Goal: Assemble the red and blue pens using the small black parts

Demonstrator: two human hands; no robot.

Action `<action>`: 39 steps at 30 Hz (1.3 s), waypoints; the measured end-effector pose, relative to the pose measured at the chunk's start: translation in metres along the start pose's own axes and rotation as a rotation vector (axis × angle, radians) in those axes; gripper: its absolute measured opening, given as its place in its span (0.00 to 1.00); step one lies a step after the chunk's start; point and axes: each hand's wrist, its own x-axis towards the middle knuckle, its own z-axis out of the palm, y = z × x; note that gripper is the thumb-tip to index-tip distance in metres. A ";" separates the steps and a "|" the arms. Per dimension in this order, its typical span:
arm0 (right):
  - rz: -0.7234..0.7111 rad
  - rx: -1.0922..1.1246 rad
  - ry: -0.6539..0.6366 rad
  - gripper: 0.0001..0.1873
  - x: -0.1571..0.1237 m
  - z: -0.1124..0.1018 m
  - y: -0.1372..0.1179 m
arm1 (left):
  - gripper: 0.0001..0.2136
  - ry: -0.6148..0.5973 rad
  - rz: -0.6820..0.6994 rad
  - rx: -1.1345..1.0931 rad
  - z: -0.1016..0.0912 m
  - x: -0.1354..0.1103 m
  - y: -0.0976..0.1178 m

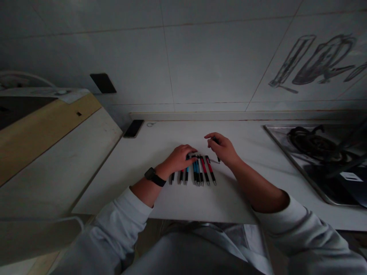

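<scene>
1. Left of frame: a pale unit point(94, 152) stood along the counter point(229, 206); a black phone point(133, 129) lay flat just beside it.
2. Center: your left hand point(180, 158), watch point(155, 176) on the wrist, was over the upper ends of the pens. Thumb and fingers stood apart, loosely curved; no pen looked clamped. Couldn't tell how hard it pressed.
3. Same spot, running right: the row of pens point(198, 175), black, red, blue and light barrels, tips toward the frame's bottom. Exact count hidden by your hand.
4. Just right of center: your right hand point(222, 149) was closed around a dark pen point(218, 159), index finger sticking out left. Pen was off the row, tip down.
5. Status, my read: most pens were already lined up, roughly parallel. Left over: the dark pen, not in the row, plus uneven gaps and a slight slant at the right end.
6. Right edge: the gas hob point(292, 152), well apart from the work.
</scene>
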 end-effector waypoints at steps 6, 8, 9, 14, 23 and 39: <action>0.007 0.242 0.047 0.18 0.000 0.005 0.001 | 0.12 0.085 -0.127 0.076 -0.012 0.001 -0.014; 0.016 0.189 0.008 0.18 0.002 0.005 0.004 | 0.12 0.114 -0.230 0.169 -0.026 -0.003 -0.016; 0.008 0.127 -0.003 0.18 0.002 0.004 0.006 | 0.13 0.114 -0.304 0.222 -0.035 -0.006 -0.016; -0.114 -0.376 0.030 0.18 0.003 -0.012 0.006 | 0.26 -0.365 -0.569 0.307 -0.075 -0.023 -0.013; -0.068 -0.758 -0.108 0.23 0.003 -0.019 0.002 | 0.17 -0.618 -0.525 0.214 -0.071 -0.026 0.010; 0.001 -0.695 -0.119 0.24 -0.001 -0.019 -0.005 | 0.17 -0.489 -0.410 0.210 -0.040 -0.020 0.013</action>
